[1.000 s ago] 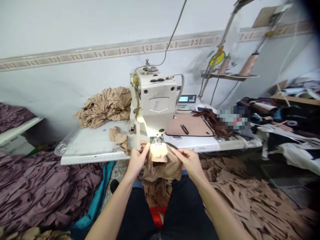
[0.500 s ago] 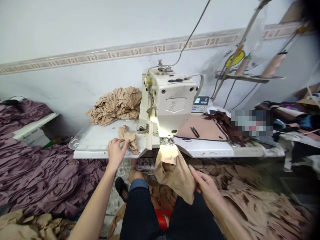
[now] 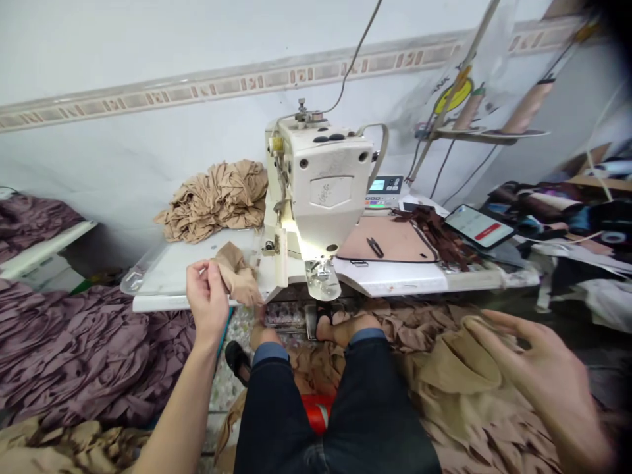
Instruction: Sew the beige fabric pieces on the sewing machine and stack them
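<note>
We count two hands, both the person's own. The left grip [image 3: 207,304] is pinching: its thumb and forefinger press together on the edge of one tan fabric piece [image 3: 236,276], which lies on the tabletop [image 3: 168,280] to the left of the presser foot [image 3: 322,280] of the one sewing machine [image 3: 320,178]. The right grip [image 3: 548,375] is spread, with its fingers apart, and its fingertips [image 3: 498,320] sit at the top of one tan fabric bundle [image 3: 459,365] beyond the right knee. Behind the piece lies one crumpled tan pile [image 3: 212,201]. To the right of the machine we find one control panel [image 3: 384,185], one brown mat [image 3: 395,240] carrying one pair of thread snips [image 3: 375,247], one bunch of dark brown strips [image 3: 437,237] and one phone [image 3: 478,226]. Two thread cones [image 3: 467,110] [image 3: 528,105] stand above on a holder. Two purple fabric heaps [image 3: 74,349] [image 3: 29,220] lie at the left.
</note>
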### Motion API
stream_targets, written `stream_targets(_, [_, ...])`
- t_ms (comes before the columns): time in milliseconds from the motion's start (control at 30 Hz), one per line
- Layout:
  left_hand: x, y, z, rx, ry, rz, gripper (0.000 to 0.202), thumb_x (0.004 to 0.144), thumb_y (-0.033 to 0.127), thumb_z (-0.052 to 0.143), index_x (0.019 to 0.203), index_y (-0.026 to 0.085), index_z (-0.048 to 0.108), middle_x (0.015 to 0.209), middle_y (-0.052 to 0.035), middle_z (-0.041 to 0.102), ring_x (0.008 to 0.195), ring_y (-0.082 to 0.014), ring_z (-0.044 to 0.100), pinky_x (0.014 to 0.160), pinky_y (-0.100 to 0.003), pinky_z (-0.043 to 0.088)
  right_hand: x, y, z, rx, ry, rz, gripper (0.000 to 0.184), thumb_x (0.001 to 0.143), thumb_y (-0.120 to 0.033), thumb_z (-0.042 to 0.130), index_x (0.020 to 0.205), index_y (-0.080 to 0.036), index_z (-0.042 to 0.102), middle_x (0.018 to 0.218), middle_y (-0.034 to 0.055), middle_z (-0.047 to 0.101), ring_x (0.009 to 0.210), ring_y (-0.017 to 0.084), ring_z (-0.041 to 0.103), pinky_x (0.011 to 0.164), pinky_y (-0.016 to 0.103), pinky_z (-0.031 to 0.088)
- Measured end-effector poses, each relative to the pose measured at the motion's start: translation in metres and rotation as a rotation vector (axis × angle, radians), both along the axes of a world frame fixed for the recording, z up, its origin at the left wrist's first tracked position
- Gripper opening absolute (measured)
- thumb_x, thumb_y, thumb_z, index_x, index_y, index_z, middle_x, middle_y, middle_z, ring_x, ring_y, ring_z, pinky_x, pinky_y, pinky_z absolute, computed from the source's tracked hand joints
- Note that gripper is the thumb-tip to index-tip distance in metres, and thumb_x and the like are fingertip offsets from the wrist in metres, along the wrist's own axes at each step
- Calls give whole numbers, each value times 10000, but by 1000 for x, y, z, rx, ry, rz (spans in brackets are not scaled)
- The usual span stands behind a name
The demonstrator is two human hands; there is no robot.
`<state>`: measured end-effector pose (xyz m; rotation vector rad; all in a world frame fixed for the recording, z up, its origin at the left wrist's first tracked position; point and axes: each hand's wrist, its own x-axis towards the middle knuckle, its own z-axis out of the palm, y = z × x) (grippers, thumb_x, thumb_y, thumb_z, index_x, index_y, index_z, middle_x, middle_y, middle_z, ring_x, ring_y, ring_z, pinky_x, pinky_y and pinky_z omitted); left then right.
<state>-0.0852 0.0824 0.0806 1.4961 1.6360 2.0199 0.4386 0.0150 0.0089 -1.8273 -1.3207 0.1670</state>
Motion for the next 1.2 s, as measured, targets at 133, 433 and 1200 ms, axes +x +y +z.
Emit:
stream_targets(133, [42, -32, 1, -49, -103, -45, 334, 1037, 532, 625, 1048, 201, 587, 664, 87, 447, 514, -91, 403, 519, -210, 337, -74, -16, -16, -156, 421, 302, 477, 772, -678, 806, 828, -205, 832, 832, 124, 809, 757, 301, 749, 703, 378, 595])
stream_targets(433, [103, -114, -25, -364, -256, -185, 339, 1010, 564, 642, 1011, 225, 635, 850, -1, 624, 767, -175, 604, 706, -247, 503, -257, -34, -63, -69, 599, 700, 703, 781, -217, 788, 1469, -241, 644, 1478, 140, 657, 1278, 332, 663, 958, 409, 605])
stream_targets(1200, [103, -124, -115, -809, 305, -1108, 377, 874, 442, 827, 1150, 196, 755, 994, -45, 773, 851, -206, 687, 751, -271, 512, -193, 3, -18, -693, 246, 1459, 511, 801, -508, 847, 533, -166, 579, 527, -85, 345, 504, 70, 277, 466, 217, 188])
